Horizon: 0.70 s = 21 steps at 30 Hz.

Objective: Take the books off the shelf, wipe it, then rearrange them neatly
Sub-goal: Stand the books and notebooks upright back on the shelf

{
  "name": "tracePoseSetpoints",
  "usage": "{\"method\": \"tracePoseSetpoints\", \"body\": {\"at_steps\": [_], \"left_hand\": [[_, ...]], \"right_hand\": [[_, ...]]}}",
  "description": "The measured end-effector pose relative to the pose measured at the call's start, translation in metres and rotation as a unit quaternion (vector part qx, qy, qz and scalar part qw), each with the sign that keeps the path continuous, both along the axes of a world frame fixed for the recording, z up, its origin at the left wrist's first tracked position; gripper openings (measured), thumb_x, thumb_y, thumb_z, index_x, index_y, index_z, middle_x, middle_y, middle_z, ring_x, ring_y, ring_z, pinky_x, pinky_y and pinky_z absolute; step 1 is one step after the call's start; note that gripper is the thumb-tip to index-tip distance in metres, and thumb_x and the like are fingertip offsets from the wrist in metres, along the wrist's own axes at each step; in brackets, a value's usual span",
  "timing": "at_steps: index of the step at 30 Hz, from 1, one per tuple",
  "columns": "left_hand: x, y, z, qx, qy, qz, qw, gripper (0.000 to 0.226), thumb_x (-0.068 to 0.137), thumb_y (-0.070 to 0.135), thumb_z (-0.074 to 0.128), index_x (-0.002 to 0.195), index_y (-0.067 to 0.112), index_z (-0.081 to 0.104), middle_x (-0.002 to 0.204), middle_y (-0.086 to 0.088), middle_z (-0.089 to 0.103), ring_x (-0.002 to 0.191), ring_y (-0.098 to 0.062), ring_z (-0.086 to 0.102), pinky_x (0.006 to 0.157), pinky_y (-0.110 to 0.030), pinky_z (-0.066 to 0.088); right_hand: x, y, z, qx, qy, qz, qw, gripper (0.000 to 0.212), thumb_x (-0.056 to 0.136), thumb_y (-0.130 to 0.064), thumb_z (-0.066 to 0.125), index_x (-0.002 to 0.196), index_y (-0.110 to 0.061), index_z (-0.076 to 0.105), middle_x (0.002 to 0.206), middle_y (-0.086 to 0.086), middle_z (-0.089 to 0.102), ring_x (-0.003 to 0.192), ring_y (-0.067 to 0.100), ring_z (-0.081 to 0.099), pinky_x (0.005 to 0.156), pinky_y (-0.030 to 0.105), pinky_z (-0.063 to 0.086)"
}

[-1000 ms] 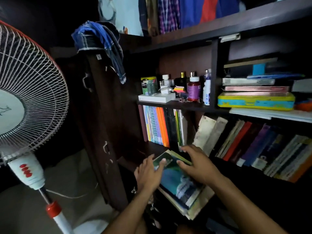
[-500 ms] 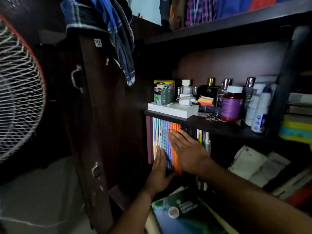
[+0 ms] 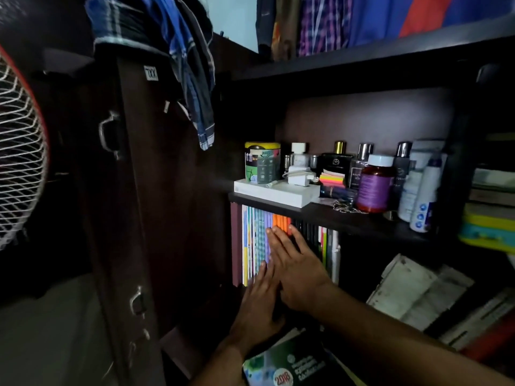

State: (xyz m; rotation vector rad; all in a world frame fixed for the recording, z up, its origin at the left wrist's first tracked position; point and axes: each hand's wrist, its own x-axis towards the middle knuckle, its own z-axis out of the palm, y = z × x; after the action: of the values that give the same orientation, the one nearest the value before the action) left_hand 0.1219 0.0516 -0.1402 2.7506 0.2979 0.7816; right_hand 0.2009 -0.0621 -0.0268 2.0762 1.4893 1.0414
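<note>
Two flat hands met the row of upright books in the head view, inside a dark brown wooden bookshelf in a dim room. Those books stood spine-out in the lower left compartment, under the shelf board, packed from a maroon spine at the left wall through blue, purple and orange ones to dark and white ones at the right. The right hand lay with its fingers straight and close together across the orange and dark spines, its grip spread flat and holding nothing. The left hand sat just below and left of it, fingers straight against the lower parts of the blue and purple spines, likewise holding nothing; the two hands touched or nearly touched, and which could not be told.

Above the board stood a yellow-lidded tin on a flat white box, a white charger, a stack of sticky notes, perfume bottles and a brown pill bottle. A checked cloth hung over the dark cupboard door on the left, beside a fan's wire guard.

A green book was cut off by the bottom edge, half under the left wrist. Leaning books in the right compartment were blurred, their titles unreadable. The lower ends of the spines behind the hands were hidden.

Between the upright row and the leaning books lay a dark gap in the compartment.
</note>
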Motion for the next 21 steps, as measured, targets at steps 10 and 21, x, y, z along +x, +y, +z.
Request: {"method": "tracePoseSetpoints", "body": {"at_steps": [10, 21], "left_hand": [[0.002, -0.001, -0.003, 0.021, 0.033, 0.03, 0.999, 0.099, 0.096, 0.049, 0.052, 0.156, 0.029, -0.024, 0.159, 0.017, -0.039, 0.148, -0.005, -0.034, 0.128, -0.034, 0.001], [0.002, -0.004, 0.0, 0.017, 0.033, 0.043, 0.998, 0.106, 0.096, 0.058, 0.054, 0.156, 0.026, -0.027, 0.159, 0.017, -0.04, 0.15, -0.008, -0.032, 0.124, -0.045, 0.009]], "right_hand": [[0.013, -0.017, 0.017, -0.045, 0.009, 0.046, 0.998, 0.084, 0.092, -0.051, 0.026, 0.16, -0.002, 0.014, 0.167, 0.022, 0.002, 0.156, 0.034, -0.006, 0.123, 0.056, -0.012], [0.0, -0.099, -0.059, 0.306, 0.491, 0.011, 0.816, 0.031, 0.092, -0.032, 0.063, 0.118, -0.025, 0.047, 0.113, -0.006, 0.045, 0.1, 0.013, 0.053, 0.08, 0.029, 0.047]]}}
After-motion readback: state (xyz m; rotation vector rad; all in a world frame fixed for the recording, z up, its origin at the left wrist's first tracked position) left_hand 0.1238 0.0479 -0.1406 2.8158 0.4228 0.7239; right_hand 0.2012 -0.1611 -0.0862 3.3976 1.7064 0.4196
